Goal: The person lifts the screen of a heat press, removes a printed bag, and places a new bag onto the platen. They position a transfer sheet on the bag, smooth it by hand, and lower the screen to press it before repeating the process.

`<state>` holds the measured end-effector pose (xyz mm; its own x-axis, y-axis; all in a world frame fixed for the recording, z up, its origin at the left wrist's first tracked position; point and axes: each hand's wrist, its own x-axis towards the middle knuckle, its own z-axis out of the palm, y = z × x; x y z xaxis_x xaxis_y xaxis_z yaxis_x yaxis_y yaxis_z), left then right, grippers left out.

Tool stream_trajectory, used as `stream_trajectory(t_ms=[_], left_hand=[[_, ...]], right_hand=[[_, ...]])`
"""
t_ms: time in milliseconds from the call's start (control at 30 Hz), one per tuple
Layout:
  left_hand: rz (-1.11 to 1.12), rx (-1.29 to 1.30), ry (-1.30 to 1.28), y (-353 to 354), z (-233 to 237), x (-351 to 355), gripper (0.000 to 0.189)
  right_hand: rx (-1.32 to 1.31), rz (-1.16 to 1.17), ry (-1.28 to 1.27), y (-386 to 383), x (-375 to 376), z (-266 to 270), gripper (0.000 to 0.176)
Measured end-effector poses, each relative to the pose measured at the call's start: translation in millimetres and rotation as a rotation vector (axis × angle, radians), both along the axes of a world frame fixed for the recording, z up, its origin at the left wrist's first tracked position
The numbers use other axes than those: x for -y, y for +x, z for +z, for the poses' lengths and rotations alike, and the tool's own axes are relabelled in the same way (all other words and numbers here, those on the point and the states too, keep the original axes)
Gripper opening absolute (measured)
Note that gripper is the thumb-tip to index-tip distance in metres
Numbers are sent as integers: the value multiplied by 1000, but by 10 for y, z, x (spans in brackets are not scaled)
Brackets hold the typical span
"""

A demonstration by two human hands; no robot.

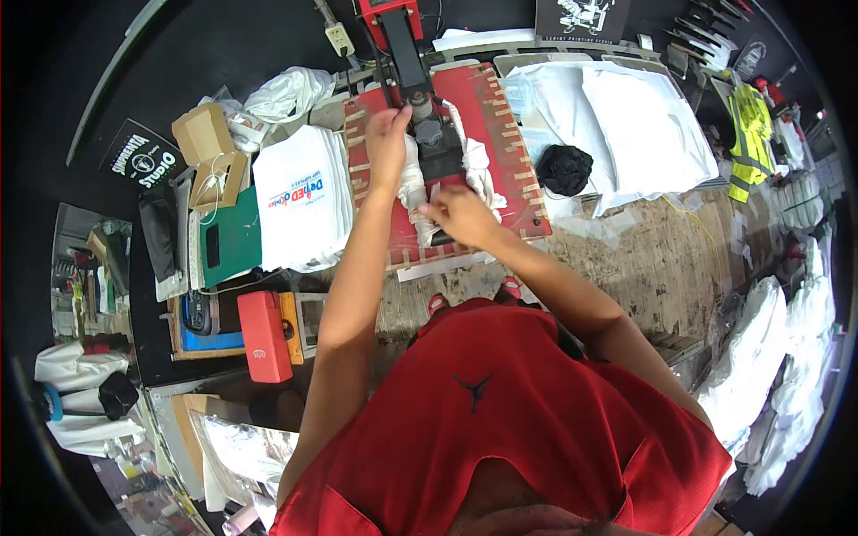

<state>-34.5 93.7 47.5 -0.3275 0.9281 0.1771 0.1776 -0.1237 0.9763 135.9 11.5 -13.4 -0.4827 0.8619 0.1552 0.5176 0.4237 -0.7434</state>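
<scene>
Two hands work at a red press [500, 112] on the cluttered table [661, 250]. A white cloth [474, 165] lies bunched on the press plate, around its black centre block. The left hand [389, 143] rests on the cloth's left fold, fingers close together; whether they grip it is hard to tell. The right hand [460, 214] is at the cloth's near edge, fingers seemingly pinching it. A printed white stack [299, 205] sits just left of the press, and a black bundle [563, 170] to its right.
</scene>
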Motion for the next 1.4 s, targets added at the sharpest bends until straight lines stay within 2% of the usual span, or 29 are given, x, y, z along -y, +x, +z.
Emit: stream_trajectory(t_ms=[33, 67, 100, 167, 233, 267, 333, 400, 533, 667, 800, 833, 867, 900, 933, 1000, 1067, 1100, 1133, 1200, 1233, 1267, 1300, 1333, 1367, 1400], left_hand=[[169, -194, -75, -39, -284, -105, 76], [340, -386, -145, -63, -554, -208, 90], [350, -396, -207, -32, -600, -227, 113], [260, -308, -257, -14, -692, -269, 117], [86, -191, -383, 17, -517, -218, 128], [141, -173, -329, 2, -650, -290, 115], [-184, 170, -510, -140, -597, -346, 100], [-102, 197, -535, -118, -622, -407, 84], [-101, 164, -618, -121, -571, -430, 80], [-136, 187, -584, -164, -663, -495, 78], [-161, 222, -604, -150, -649, -494, 74], [-226, 244, -641, -225, -690, -539, 74], [-177, 202, -628, -250, -771, -604, 70], [-79, -382, -532, -224, -659, -628, 67], [-5, -626, -460, -177, -498, -541, 67], [50, -767, -378, -174, -337, -306, 70], [52, -722, -326, -56, -139, -275, 74], [54, -661, -281, 49, -6, -349, 75], [10, -539, -367, 8, -31, -316, 76], [-17, -431, -445, -87, -44, -307, 76], [-38, -392, -411, -120, -55, -339, 76], [-48, -344, -466, -169, -83, -370, 76], [-55, -297, -522, -215, -110, -400, 76], [-76, -246, -494, -167, -56, -358, 73], [-60, -245, -534, -155, -22, -351, 70], [-49, -249, -552, -215, -112, -425, 69]], right_hand=[[75, 59, 189, 19, 44, -184, 48], [76, 52, 195, 36, 80, -218, 48], [112, 63, 259, 45, 122, -202, 49], [197, 69, 301, 63, 195, -194, 53], [255, 89, 339, 68, 209, -224, 61], [286, 104, 355, 78, 219, -231, 64], [339, 138, 323, 93, 237, -230, 70], [339, 143, 345, 84, 233, -278, 74], [382, 121, 355, 36, 211, -349, 73], [381, 143, 375, 31, 203, -367, 77], [385, 196, 249, -10, 158, -475, 72], [399, 210, 191, 11, 197, -396, 72], [408, 219, 133, 24, 203, -316, 72], [394, 222, 210, -19, 241, -213, 72], [293, 181, 449, -7, 357, 82, 71], [365, 223, 364, 67, 329, 170, 71], [279, 146, 512, 16, 323, 153, 73], [142, 105, 565, 77, 337, 227, 56], [126, 109, 540, 150, 386, 351, 56], [-591, 46, 215, 451, 140, 646, 26], [-705, -125, 337, 699, -75, 696, 6], [-720, -391, 212, 928, -312, 601, 7], [-655, -646, 178, 1216, -617, 530, 10], [-474, -750, 180, 1609, -1050, 82, 14], [-179, -813, 247, 1977, -1379, -455, 20], [237, -760, 126, 2262, -1585, -938, 45]])
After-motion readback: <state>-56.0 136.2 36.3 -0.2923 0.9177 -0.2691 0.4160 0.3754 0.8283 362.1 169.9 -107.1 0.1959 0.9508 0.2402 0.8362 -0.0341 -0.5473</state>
